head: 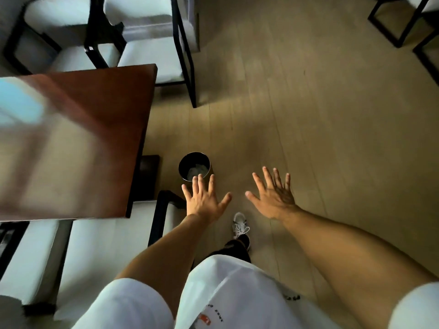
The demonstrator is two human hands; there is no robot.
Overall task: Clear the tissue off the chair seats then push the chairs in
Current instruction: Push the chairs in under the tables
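As seen from the head camera, a person in a white T-shirt stands on a pale wood floor (308, 103) beside a reddish-brown worktop (78, 138), both bare arms stretched forward and down. The left hand (204, 200) is flat with its fingers (200, 184) spread apart and holding nothing; it hangs over the near edge of a small black bin (194, 166) that stands on the floor just off the worktop's corner. The right hand (273, 198), well clear of the bin, is likewise splayed, palm down, fingers (267, 176) wide and empty. Pale crumpled tissue (197, 170) lies in the bottom of the bin. Two white-cushioned chairs with black frames sit at the near side of the worktop: the nearer-right chair (99, 252) has its seat partly under the worktop edge, its black armrest just below the left wrist, and a second chair (28, 257) stands beside it at the left edge of the picture. Across the worktop, two more chairs (152, 55) of the same kind stand side by side; their seats look bare. One white sneaker (240, 225) shows on the floor between the forearms. The worktop's surface is blurred and glossy with reflected light.
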